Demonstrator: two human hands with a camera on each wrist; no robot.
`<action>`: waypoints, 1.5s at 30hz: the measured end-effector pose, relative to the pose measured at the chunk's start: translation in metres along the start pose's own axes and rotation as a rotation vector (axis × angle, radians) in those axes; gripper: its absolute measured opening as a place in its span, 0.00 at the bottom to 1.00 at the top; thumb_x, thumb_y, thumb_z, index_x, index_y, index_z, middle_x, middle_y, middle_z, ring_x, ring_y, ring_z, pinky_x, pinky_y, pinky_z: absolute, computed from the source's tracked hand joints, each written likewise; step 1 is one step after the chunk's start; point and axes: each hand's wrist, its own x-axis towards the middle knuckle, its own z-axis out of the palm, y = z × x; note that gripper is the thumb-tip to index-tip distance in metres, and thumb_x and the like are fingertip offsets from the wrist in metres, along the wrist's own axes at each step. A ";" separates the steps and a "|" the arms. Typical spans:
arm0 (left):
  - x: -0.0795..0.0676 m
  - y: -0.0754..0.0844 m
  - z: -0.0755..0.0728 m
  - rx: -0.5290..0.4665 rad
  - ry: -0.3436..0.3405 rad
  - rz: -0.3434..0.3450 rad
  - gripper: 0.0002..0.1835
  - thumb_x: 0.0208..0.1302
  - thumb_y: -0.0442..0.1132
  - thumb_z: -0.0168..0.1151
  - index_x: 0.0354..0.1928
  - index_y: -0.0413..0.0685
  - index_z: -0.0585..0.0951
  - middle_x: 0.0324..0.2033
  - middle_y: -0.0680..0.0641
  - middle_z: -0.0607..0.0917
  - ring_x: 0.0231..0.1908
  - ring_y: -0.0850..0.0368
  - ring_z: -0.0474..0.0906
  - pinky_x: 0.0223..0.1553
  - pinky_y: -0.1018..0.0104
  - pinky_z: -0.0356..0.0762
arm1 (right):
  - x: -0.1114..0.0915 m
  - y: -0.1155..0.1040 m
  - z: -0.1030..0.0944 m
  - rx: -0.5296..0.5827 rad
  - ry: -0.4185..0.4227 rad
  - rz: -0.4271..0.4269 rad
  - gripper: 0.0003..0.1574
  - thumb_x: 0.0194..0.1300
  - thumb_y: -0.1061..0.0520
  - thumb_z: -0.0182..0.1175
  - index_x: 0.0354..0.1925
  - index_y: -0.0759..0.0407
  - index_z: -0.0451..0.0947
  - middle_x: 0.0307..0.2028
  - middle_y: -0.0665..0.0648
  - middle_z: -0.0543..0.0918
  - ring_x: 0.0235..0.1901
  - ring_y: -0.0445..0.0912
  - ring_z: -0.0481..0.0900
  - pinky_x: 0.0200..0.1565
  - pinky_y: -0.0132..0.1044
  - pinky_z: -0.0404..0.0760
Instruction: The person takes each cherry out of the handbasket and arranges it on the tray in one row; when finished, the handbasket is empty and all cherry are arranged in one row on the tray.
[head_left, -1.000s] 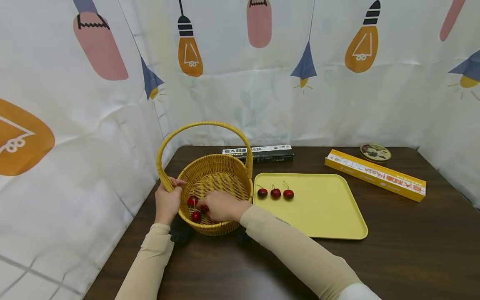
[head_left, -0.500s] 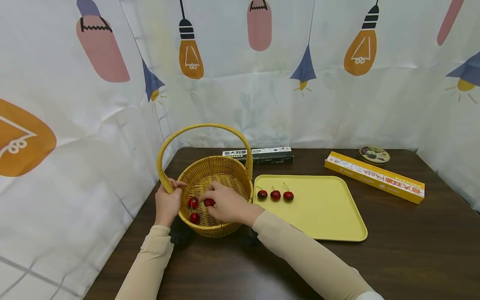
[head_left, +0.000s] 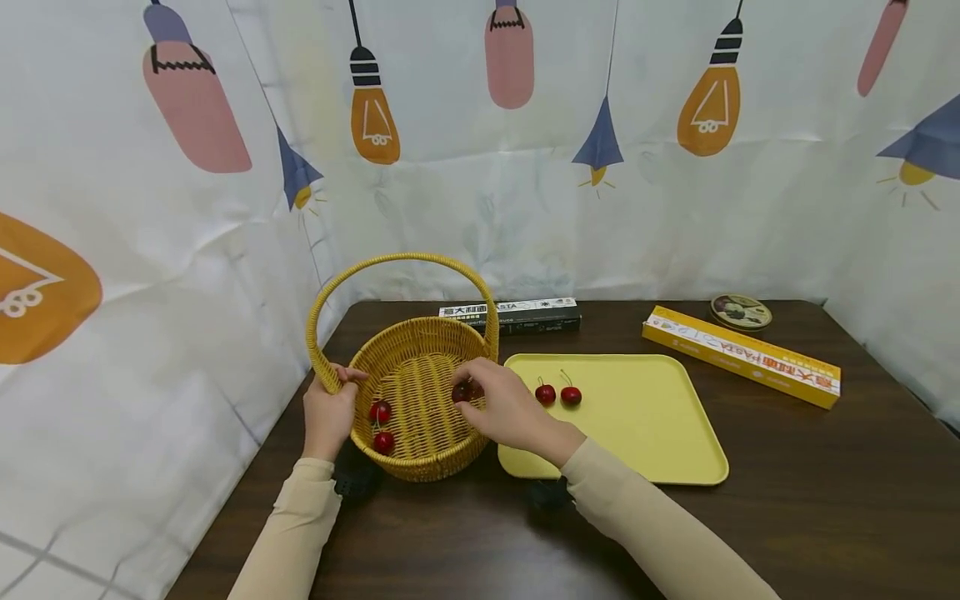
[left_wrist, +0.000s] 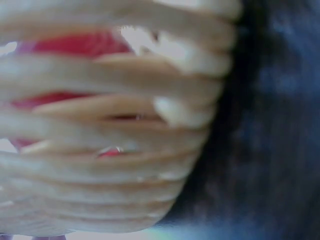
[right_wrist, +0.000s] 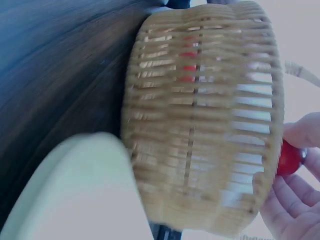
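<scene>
A yellow wicker basket [head_left: 423,468] with a tall hoop handle stands on the table at centre left. My left hand [head_left: 328,421] grips it at the left rim, by the foot of the handle. Over the right side of the basket, my right hand [head_left: 517,410] pinches a dark red cherry [head_left: 461,392] between thumb and fingers. In the right wrist view that cherry [right_wrist: 290,159] shows just past the rim. Two more cherries [head_left: 383,442] lie inside at the left. On the yellow tray [head_left: 645,433] two stemmed cherries [head_left: 571,396] show; my right hand hides the area left of them.
Behind the basket and tray lies a black pasta box [head_left: 540,317]. A yellow pasta box [head_left: 742,358] lies slanted at the right, with a round tin [head_left: 740,312] behind it. A patterned white curtain [head_left: 450,200] hangs along the back and sides of the dark table [head_left: 787,500].
My right hand has picked up a cherry from the basket floor and carried it up and right to the rim. It now covers the leftmost tray cherry. My left hand keeps its grip.
</scene>
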 end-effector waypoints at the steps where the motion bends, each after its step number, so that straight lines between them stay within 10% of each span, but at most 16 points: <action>1: 0.000 0.000 0.000 -0.002 0.001 0.003 0.04 0.65 0.28 0.49 0.37 0.43 0.66 0.43 0.37 0.86 0.40 0.48 0.76 0.37 0.62 0.62 | -0.003 0.002 -0.003 0.017 0.017 -0.004 0.14 0.62 0.62 0.64 0.47 0.54 0.75 0.42 0.48 0.78 0.38 0.38 0.77 0.42 0.31 0.78; 19: 0.000 -0.002 -0.003 -0.011 0.007 0.018 0.03 0.66 0.29 0.50 0.38 0.42 0.67 0.43 0.39 0.86 0.31 0.51 0.71 0.32 0.65 0.62 | -0.040 0.060 -0.053 -0.031 0.202 0.077 0.20 0.61 0.66 0.62 0.53 0.62 0.78 0.47 0.57 0.72 0.40 0.43 0.79 0.44 0.43 0.82; 30: 0.002 -0.002 0.001 -0.044 0.000 0.003 0.02 0.66 0.30 0.49 0.38 0.41 0.67 0.43 0.36 0.85 0.46 0.47 0.78 0.41 0.63 0.63 | -0.054 0.090 -0.093 -0.105 0.194 0.215 0.18 0.62 0.61 0.65 0.51 0.60 0.79 0.44 0.56 0.77 0.38 0.47 0.77 0.40 0.42 0.80; 45: 0.002 -0.003 0.002 -0.015 0.004 0.008 0.03 0.65 0.28 0.49 0.38 0.42 0.67 0.43 0.38 0.86 0.38 0.51 0.75 0.36 0.63 0.64 | -0.077 0.121 -0.124 -0.155 0.125 0.369 0.22 0.64 0.65 0.62 0.56 0.60 0.76 0.51 0.64 0.73 0.38 0.54 0.78 0.40 0.46 0.79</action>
